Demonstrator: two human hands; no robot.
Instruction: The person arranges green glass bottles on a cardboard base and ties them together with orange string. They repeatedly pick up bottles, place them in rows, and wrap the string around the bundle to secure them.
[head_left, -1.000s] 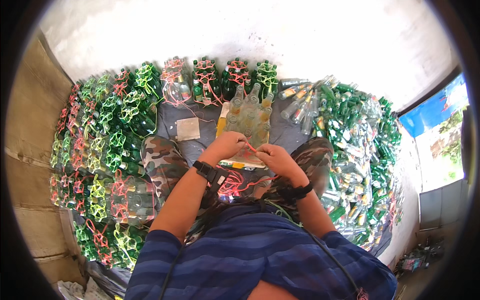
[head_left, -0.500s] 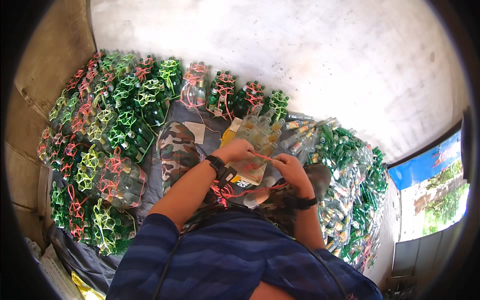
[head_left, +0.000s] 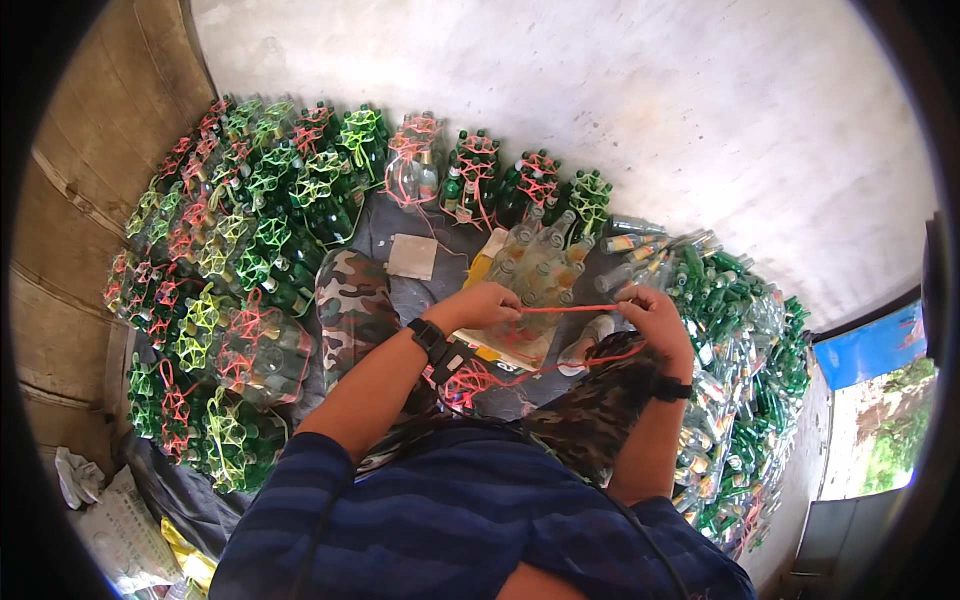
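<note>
Between my two hands a length of red plastic cord (head_left: 570,309) is stretched out nearly level. My left hand (head_left: 485,305) is closed on its left end, and my right hand (head_left: 655,318) pinches it further right. Just beyond the cord stands a group of clear glass bottles (head_left: 540,270) on a pale board (head_left: 520,352) between my knees. From my right hand another stretch of cord runs back to a red tangle (head_left: 462,385) near my lap.
At the left are rows of bottles (head_left: 270,265) tied with green, yellow and red cord. On the right lies a heap of loose green and clear bottles (head_left: 725,400). A pale wall (head_left: 560,80) rises behind. A square card (head_left: 411,257) lies on dark sheeting.
My right hand has moved right, away from my left hand, so a longer stretch of cord shows between them. The whole view has shifted slightly.
</note>
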